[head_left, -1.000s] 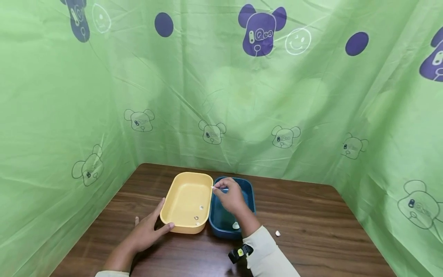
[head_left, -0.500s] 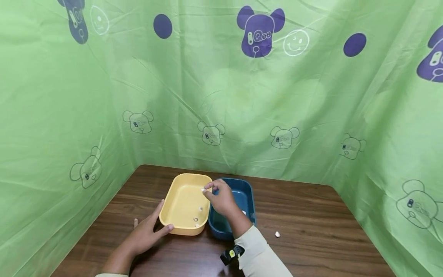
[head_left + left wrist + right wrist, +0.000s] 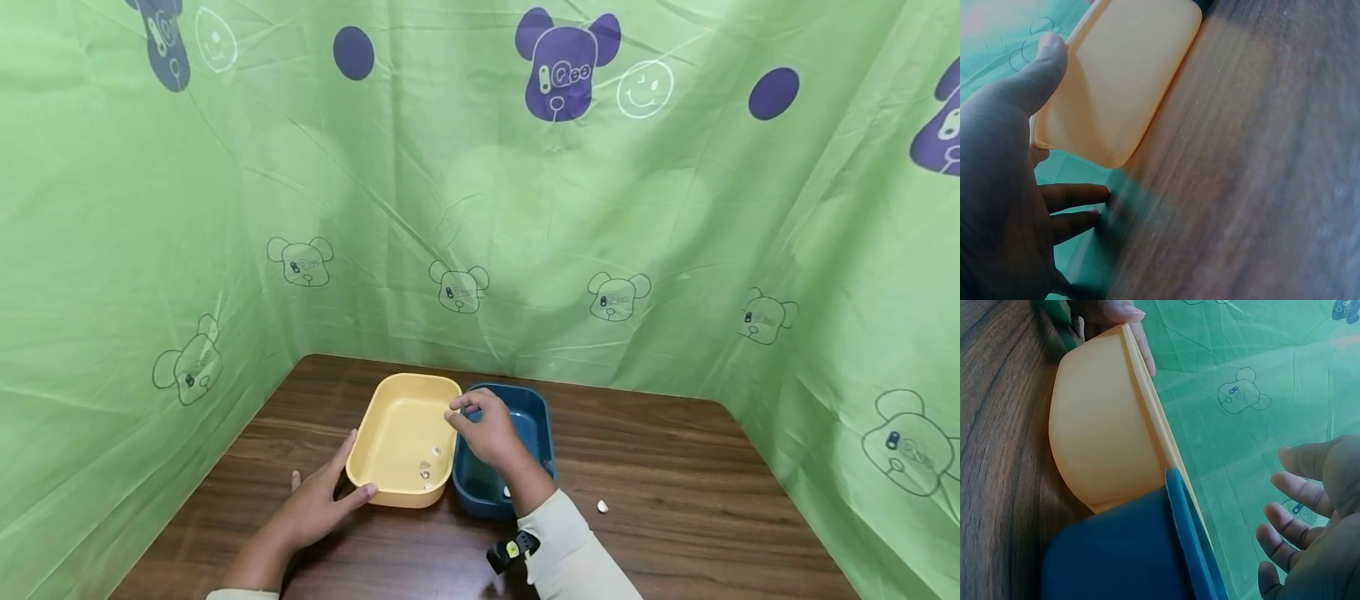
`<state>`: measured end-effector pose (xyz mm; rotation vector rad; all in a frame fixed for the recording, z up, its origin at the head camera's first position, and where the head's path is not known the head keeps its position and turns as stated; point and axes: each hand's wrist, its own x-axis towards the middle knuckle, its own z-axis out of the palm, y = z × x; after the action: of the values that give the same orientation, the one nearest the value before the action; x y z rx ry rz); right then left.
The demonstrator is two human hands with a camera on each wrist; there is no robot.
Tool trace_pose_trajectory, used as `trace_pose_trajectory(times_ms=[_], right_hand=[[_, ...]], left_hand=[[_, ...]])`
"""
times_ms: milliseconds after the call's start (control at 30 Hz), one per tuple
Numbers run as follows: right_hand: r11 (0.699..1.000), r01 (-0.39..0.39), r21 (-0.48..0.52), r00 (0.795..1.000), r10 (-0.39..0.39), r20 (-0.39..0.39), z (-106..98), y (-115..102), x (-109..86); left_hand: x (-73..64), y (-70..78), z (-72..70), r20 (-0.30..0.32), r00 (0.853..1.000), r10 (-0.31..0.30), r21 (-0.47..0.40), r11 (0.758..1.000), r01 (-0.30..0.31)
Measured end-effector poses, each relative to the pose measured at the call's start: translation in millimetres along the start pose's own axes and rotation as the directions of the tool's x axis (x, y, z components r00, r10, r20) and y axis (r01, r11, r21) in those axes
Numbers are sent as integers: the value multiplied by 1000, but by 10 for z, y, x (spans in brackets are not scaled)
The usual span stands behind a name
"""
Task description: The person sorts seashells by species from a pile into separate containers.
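Observation:
My left hand (image 3: 318, 504) grips the near left corner of a yellow plastic bin (image 3: 405, 433), thumb (image 3: 1052, 50) at the rim and index finger along the side. Its other fingers stretch out apart from the bin in the left wrist view. Several small pieces that look like seashells (image 3: 425, 475) lie on the bin's floor toward the near right. My right hand (image 3: 487, 429) hovers over the seam between the yellow bin and a blue bin (image 3: 536, 408), fingers loosely spread with nothing between them. A white shell (image 3: 507, 492) in the blue bin is partly hidden by my right forearm.
Another white shell (image 3: 602, 506) lies on the wooden table (image 3: 675, 467), right of the blue bin. The bins stand side by side. A green printed curtain (image 3: 480, 208) surrounds the back and sides of the table. A black band (image 3: 512, 550) sits on my right wrist.
My right hand moved left from over the blue bin to the yellow bin and released a small shell, which now lies with the others there. It then drew slightly back right. My left hand stayed put.

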<state>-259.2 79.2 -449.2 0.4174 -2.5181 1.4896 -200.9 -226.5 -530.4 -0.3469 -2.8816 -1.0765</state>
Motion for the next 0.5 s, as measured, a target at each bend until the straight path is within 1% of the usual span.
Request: trace_pose_trajectory(times_ms=[133,267,500], right_hand=[[1000,-7,2,1000,7,-17,-90,24,-29],[1000,-5,-24,1000,4,-28,-177,46,-71],[998,-16,-54,997,12,-73,-401,78,-236]], left_hand=[[12,30,-11,13,1000,1,-1,1000,-1],[3,50,-23,24,1000,-4,9,1000,4],[-19,73,-32,22,1000,-6,19,1000,6]])
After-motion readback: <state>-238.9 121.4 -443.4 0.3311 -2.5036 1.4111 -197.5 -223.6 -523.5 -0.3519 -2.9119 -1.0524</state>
